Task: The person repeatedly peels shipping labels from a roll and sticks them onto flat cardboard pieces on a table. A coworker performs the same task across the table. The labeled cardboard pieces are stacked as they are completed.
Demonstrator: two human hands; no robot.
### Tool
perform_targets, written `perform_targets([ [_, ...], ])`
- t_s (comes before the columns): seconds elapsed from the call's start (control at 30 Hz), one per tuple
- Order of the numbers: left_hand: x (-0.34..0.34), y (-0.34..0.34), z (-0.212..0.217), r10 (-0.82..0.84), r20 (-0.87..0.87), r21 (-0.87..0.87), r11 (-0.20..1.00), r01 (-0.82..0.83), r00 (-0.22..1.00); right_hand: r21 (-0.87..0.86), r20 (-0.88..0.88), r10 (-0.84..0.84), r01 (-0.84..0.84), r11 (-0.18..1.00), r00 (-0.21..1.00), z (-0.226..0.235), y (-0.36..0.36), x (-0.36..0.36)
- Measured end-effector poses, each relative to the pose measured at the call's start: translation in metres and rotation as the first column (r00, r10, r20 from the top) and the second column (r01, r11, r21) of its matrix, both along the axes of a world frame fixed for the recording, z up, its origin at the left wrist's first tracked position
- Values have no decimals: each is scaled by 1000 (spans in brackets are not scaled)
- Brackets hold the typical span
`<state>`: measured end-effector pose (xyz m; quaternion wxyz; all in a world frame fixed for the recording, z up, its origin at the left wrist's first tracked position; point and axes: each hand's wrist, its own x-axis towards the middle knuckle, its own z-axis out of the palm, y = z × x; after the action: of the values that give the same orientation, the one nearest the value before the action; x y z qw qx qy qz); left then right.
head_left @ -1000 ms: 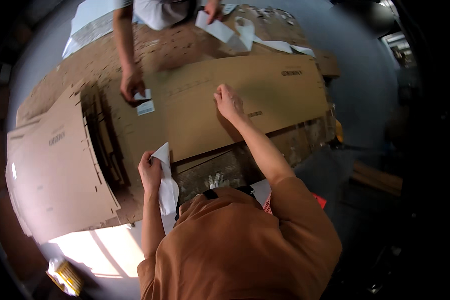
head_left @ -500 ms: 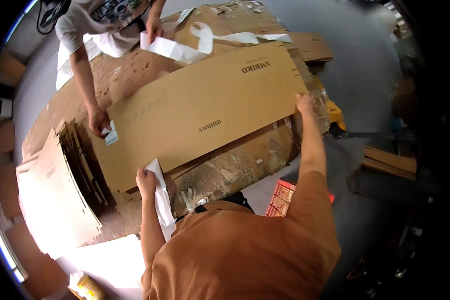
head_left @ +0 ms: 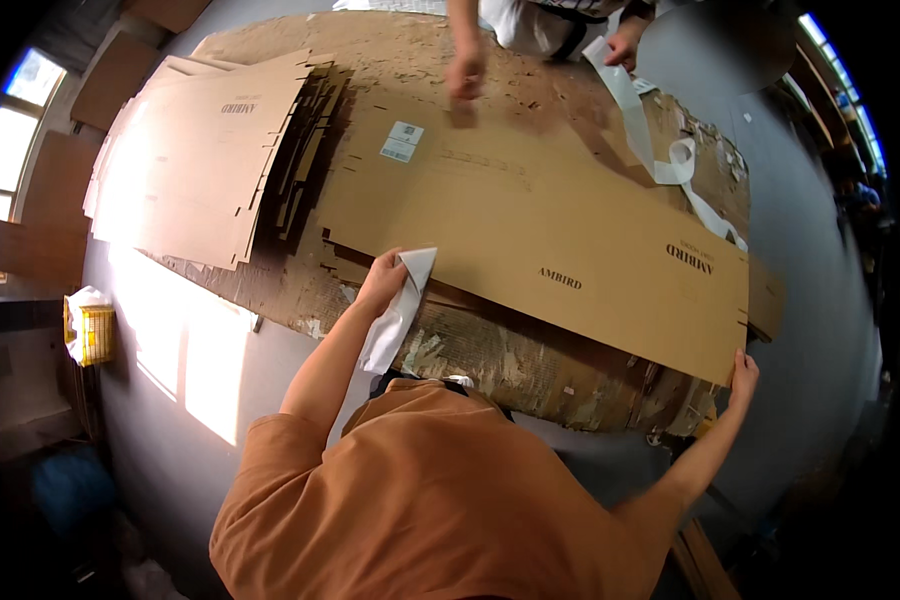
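A long flat cardboard sheet (head_left: 530, 230) lies across the worktable in front of me, a white label (head_left: 402, 142) flat near its far left corner. My left hand (head_left: 380, 285) is closed on a folded white paper strip (head_left: 398, 318) that hangs down by the sheet's near edge. At the near right corner, my right hand (head_left: 743, 378) grips the cardboard sheet by its edge. Across the table a co-worker's blurred hand (head_left: 465, 80) is held beyond the label. The co-worker's other hand (head_left: 625, 42) holds a long curling white strip (head_left: 635, 120).
A stack of flat cardboard (head_left: 195, 160) stands on the left of the worn, scuffed worktable (head_left: 510, 370). More cardboard lies under my sheet and past its right end. On the floor at left is a yellow basket (head_left: 96, 335) with white material inside.
My view has swung left, shifting the scene rightward. The co-worker's hand has come off the label, which now lies flat on the sheet. Both my hands keep their holds.
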<state>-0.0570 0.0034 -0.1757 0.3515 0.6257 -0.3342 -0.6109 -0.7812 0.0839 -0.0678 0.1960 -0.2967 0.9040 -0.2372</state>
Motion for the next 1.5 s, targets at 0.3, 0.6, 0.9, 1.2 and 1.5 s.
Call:
perform_targets([
  [0.3,-19,10,61,108,-450,-17,991,-130,886,-178,366,125,-62,982,922,114,89,30],
  [0.6,93,7,224,285,-32,-739,639,-214,958,-383,789,355,-51,922,501,-55,115,161],
  [0.9,256,106,235,767,272,-644,594,-483,581,-656,755,655,-55,753,-24,-31,-108,557],
  [1.2,293,186,225,785,585,-806,590,42,205,-538,817,569,-231,811,95,-3,-161,837],
  [1.5,305,167,235,879,379,-811,467,-353,290,-456,750,632,-542,706,192,-57,-201,865],
])
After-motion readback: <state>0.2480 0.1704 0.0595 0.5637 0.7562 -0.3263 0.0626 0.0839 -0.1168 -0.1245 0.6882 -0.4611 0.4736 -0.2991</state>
